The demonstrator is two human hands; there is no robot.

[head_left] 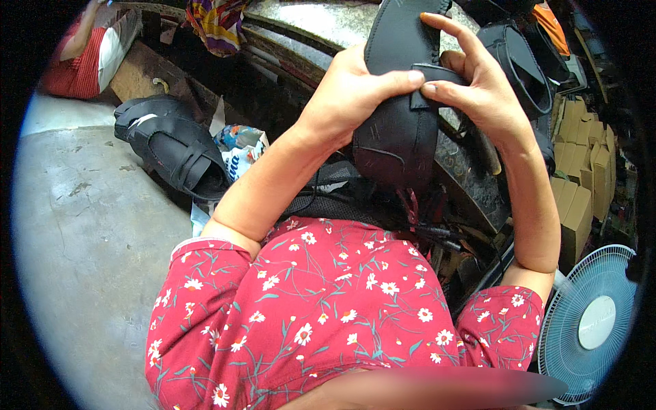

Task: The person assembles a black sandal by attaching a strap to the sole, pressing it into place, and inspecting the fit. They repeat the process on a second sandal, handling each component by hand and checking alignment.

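Up over the front of the bench I hold a flat black sandal piece with stitched edges and a strap across its middle. My left hand is closed on its left edge, the thumb pressed flat on top near the strap's end. My right hand grips the strap from the right side, thumb on top beside the left thumb. Its index finger reaches up to the piece's right edge. The fingers under the piece are hidden.
Black sandals are heaped on the left, beside a printed plastic bag. More black sandals stand at the right. Behind is a worn worktop. Cardboard boxes and a fan line the right. Another person's arm shows far left.
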